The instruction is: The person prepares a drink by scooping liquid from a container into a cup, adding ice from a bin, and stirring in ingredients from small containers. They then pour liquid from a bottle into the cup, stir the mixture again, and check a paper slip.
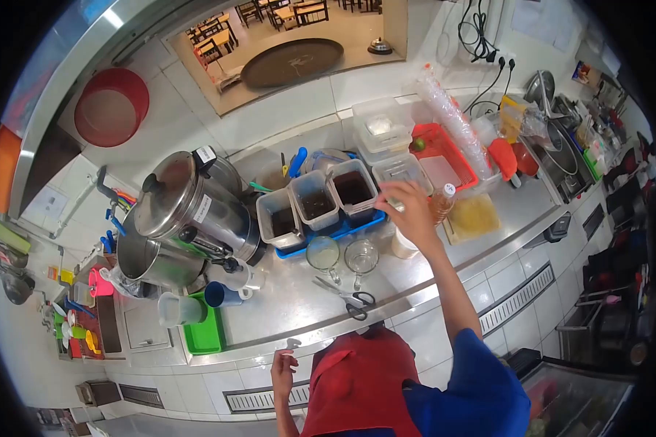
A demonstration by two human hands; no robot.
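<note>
My right hand [410,211] reaches over the counter, its thumb and fingers apart at the right edge of a square tub of dark liquid [353,189]. Behind the fingers is a clear plastic container [401,172]; below the palm stands a white cup [404,246], partly covered by the hand. A bottle of amber liquid [442,204] is just right of the wrist. My left hand [284,373] hangs in front of the counter's edge, fingers loosely bent and holding nothing. Two glass mugs, one with pale contents [323,255] and one clear [361,258], stand near black-handled scissors [350,297].
Two more tubs [315,202] sit in a blue tray [335,237]. Large steel pots [197,207] stand left, near a blue cup [222,294] and a green tray [205,328]. A red basket [441,156] and a plastic-wrap roll [455,120] lie at the back right.
</note>
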